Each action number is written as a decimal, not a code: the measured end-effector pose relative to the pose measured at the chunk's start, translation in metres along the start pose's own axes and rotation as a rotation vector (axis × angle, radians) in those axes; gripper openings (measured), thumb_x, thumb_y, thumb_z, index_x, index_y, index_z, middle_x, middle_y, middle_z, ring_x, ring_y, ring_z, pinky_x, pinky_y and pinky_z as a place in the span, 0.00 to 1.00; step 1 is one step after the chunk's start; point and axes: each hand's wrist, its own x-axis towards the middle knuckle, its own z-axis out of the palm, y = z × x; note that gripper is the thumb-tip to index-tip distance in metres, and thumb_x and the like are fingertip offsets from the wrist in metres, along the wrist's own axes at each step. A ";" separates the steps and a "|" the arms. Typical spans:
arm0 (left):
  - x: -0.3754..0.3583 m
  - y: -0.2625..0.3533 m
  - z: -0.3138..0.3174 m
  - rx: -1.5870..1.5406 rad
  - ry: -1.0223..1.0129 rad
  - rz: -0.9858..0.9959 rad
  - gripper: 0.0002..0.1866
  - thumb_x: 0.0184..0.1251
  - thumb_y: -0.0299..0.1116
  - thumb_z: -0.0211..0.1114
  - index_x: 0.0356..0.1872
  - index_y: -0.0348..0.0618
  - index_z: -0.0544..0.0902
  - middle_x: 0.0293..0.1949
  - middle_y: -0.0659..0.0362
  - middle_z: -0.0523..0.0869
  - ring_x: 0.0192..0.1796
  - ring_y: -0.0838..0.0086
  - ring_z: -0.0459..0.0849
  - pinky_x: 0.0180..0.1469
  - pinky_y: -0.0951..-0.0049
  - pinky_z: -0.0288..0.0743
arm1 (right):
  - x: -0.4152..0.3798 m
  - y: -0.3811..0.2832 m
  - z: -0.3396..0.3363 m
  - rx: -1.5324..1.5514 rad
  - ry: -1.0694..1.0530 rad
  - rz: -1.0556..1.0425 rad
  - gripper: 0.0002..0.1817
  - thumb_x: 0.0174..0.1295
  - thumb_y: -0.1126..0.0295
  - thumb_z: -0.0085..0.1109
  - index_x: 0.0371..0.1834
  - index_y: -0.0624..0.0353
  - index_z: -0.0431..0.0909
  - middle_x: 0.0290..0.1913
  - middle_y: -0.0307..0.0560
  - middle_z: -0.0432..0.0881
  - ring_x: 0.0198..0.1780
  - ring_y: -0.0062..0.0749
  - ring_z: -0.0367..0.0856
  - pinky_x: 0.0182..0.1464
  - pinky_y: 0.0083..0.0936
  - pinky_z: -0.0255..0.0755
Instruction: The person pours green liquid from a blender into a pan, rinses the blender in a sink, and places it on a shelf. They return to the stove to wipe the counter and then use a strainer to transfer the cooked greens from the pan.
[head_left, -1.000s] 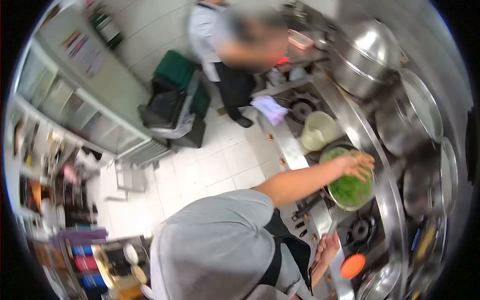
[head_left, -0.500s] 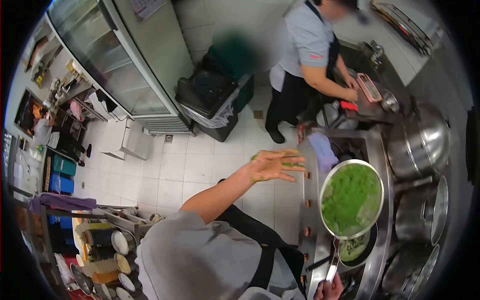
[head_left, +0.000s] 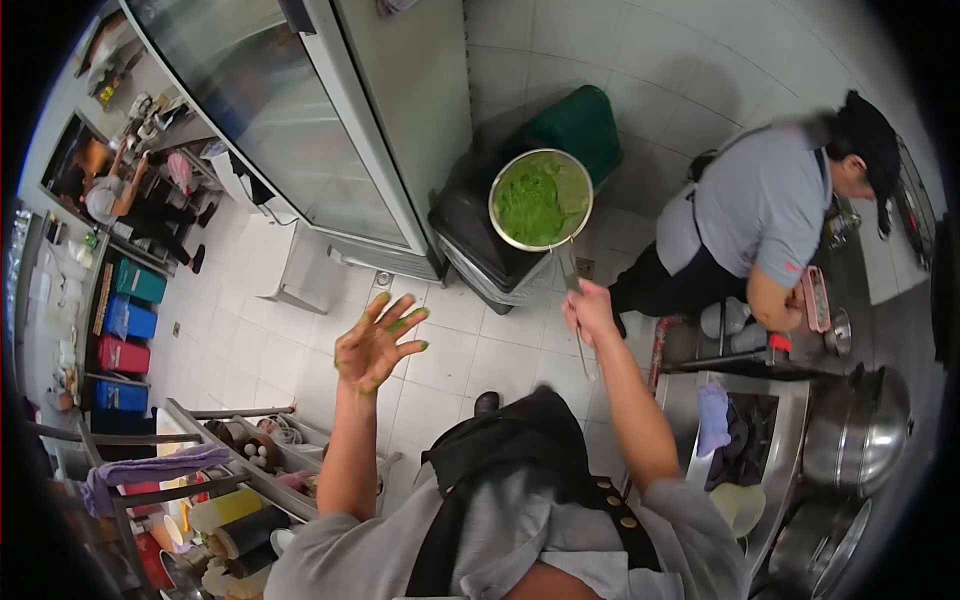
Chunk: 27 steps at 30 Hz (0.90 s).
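Observation:
My right hand [head_left: 590,312] is closed around the handle of a round metal strainer [head_left: 538,249]. Bright green wet pulp [head_left: 528,208] lies across its mesh. In this view the strainer overlaps the black bin [head_left: 472,215] and the green bin [head_left: 572,130] behind it. My left hand [head_left: 380,342] is raised over the floor at the left, holding nothing, with its fingers spread and green smears on them.
A glass-door fridge [head_left: 350,150] stands just left of the bins. At the right, a person [head_left: 745,205] bends over a counter. The stove [head_left: 745,425] with a purple cloth [head_left: 712,418] and large steel pots [head_left: 855,430] lines my right side; shelving [head_left: 235,450] is at lower left.
The strainer has gone from above the pan on the stove to the bins, carried by my right hand. My view has turned left. My left hand is still spread, now palm up.

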 end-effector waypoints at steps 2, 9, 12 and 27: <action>-0.010 0.015 -0.014 -0.011 0.095 0.093 0.24 0.68 0.40 0.48 0.63 0.43 0.66 0.65 0.44 0.62 0.68 0.45 0.57 0.58 0.40 0.66 | 0.060 -0.002 0.009 -0.006 0.057 0.056 0.12 0.56 0.81 0.43 0.44 0.65 0.68 0.17 0.47 0.69 0.11 0.26 0.64 0.11 0.25 0.54; 0.012 0.036 -0.038 0.030 0.299 0.328 0.24 0.68 0.38 0.48 0.63 0.43 0.66 0.65 0.44 0.63 0.68 0.46 0.57 0.58 0.39 0.66 | 0.211 0.015 0.020 -0.067 -0.011 0.463 0.06 0.51 0.84 0.38 0.21 0.67 0.65 0.18 0.57 0.70 0.10 0.31 0.64 0.09 0.25 0.52; 0.062 0.038 -0.036 0.063 0.343 0.327 0.25 0.66 0.40 0.52 0.62 0.43 0.67 0.64 0.44 0.64 0.68 0.46 0.58 0.57 0.39 0.66 | 0.278 0.040 0.041 0.046 0.059 0.695 0.05 0.53 0.82 0.38 0.26 0.64 0.66 0.18 0.56 0.69 0.10 0.30 0.63 0.09 0.22 0.54; 0.282 0.067 -0.079 0.042 0.234 -0.068 0.28 0.62 0.40 0.57 0.61 0.39 0.66 0.62 0.42 0.67 0.65 0.45 0.64 0.55 0.43 0.70 | 0.406 0.153 0.097 -0.293 0.273 0.499 0.04 0.48 0.70 0.56 0.20 0.55 0.73 0.17 0.46 0.71 0.15 0.33 0.69 0.15 0.31 0.61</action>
